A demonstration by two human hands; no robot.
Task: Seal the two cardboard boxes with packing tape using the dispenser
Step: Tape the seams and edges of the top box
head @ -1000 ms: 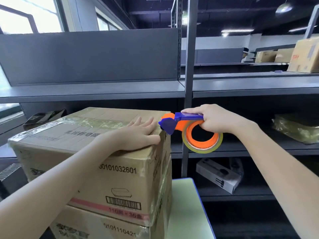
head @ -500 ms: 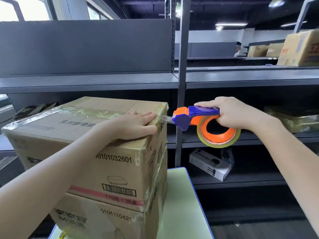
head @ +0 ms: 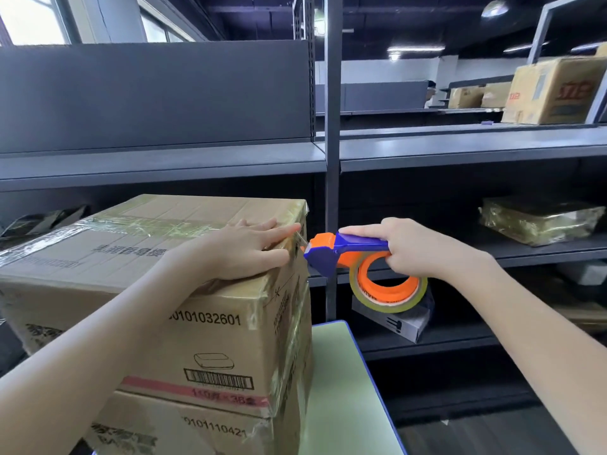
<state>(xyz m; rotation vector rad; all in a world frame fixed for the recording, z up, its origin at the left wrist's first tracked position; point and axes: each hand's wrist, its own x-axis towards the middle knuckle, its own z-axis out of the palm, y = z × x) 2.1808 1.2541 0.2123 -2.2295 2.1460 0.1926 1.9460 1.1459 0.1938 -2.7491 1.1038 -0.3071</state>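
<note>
Moved: we have brought the dispenser back to the right edge of the top box.
Left hand: flat on the box top, fingers straight, pressing near that edge.
Right hand: curled round the dispenser's handle.
Tape: a short strip joins nose and box.
Stack: top box sits on the lower box, on our table.

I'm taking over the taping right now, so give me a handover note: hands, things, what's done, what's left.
Left hand presses flat on the top box's right end.
Right hand grips the dispenser at that box's right edge, tape strung between.
Top box sits on the bottom box.
Done: tape across the top lid.
Left: cut this strip; bottom box's lid is hidden.
</note>
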